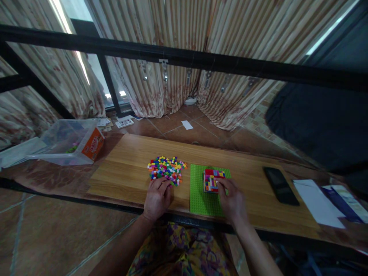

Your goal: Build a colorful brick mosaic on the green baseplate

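A loose pile of small multicoloured building bricks [169, 168] lies on the wooden board. At its near edge rests my left hand [157, 197], fingers bent and drawn together; whatever is under the fingertips is hidden. To the right, a green studded baseplate [198, 199] carries a low block built of bricks [211, 179] in red, yellow, white, pink and blue. My right hand [232, 197] reaches onto the right side of this block, thumb and forefinger pinched over its top. A tiny pale brick [217, 182] seems to show at those fingertips.
A black phone [281, 185] lies on the wooden board [120, 165] at right, beside white papers [317, 201]. A clear plastic bin [69, 142] with an orange label stands at far left. A dark metal bar [184, 57] crosses before striped curtains [178, 88].
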Available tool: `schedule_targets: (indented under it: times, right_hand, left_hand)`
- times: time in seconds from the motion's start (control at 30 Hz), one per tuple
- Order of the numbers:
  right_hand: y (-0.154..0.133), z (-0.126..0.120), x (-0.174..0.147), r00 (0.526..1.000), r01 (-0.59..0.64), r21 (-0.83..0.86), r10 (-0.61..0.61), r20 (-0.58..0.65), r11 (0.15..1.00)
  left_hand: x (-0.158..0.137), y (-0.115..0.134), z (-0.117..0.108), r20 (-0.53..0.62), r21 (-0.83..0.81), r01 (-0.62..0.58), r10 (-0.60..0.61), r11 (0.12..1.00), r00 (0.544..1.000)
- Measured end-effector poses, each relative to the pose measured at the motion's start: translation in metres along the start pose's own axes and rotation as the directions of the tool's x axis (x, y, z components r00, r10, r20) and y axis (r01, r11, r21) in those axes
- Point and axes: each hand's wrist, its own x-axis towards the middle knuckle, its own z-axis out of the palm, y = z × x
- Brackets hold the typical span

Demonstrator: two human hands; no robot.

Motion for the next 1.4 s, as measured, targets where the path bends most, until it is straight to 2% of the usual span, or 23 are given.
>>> schedule_targets:
  times: [0.17,0.33,0.6,0.9,1.07,1.4]
  right_hand:
    - [0.004,0.009,0.004,0.997,0.076,-0.108,-0.073,0.029,0.991]
    - [0.007,0.013,0.005,0.996,0.091,-0.135,-0.087,0.034,0.987]
    - [0.007,0.015,0.006,1.0,-0.014,-0.094,0.012,-0.021,0.995]
    - [0.011,0.008,0.001,0.992,-0.052,-0.02,0.049,-0.118,0.998]
    - [0.015,0.013,0.008,0.978,-0.086,-0.093,0.066,-0.198,0.992]
    - [0.02,0.028,0.007,0.98,-0.117,-0.037,0.109,-0.167,0.992]
  left_hand:
    - [0.0,-0.001,0.0,0.022,-0.008,0.002,-0.002,1.0,1.0]
    - [-0.001,-0.001,0.002,0.017,-0.008,0.012,-0.012,1.0,1.0]
    - [-0.001,-0.001,0.001,0.016,-0.015,0.004,-0.004,1.0,1.0]
    - [-0.001,-0.002,0.002,0.038,-0.022,0.013,-0.013,1.0,0.999]
    - [0.0,-0.002,0.002,0.031,-0.008,0.005,-0.005,1.0,0.999]
    - [0.0,-0.001,0.0,0.045,-0.017,0.015,-0.014,1.0,0.999]
